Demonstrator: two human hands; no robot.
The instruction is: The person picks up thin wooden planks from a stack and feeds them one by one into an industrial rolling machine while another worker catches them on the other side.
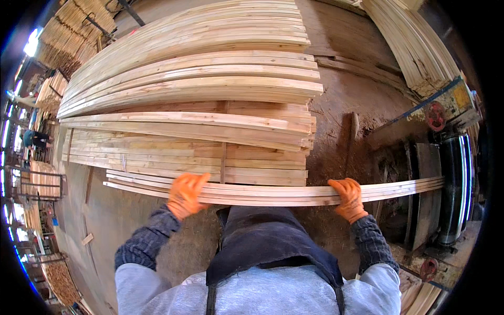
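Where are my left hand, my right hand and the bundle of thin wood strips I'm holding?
left hand (pixel 186 195), head view, back of the orange glove.
right hand (pixel 347 198), head view, back of the orange glove.
bundle of thin wood strips (pixel 268 194), head view, middle between the hands.

Floor (pixel 362 94): dusty, sawdust-strewn, centre to right of frame.
Plank stack (pixel 199 94): lies on it, upper centre.
Wood scrap (pixel 87 239): lower left.

Your two orange-gloved hands: left hand (pixel 186 195), right hand (pixel 348 198). One bundle of thin wood strips (pixel 273 194) under them. One large plank stack (pixel 194 100) ahead. One saw machine (pixel 446 173) at your right.
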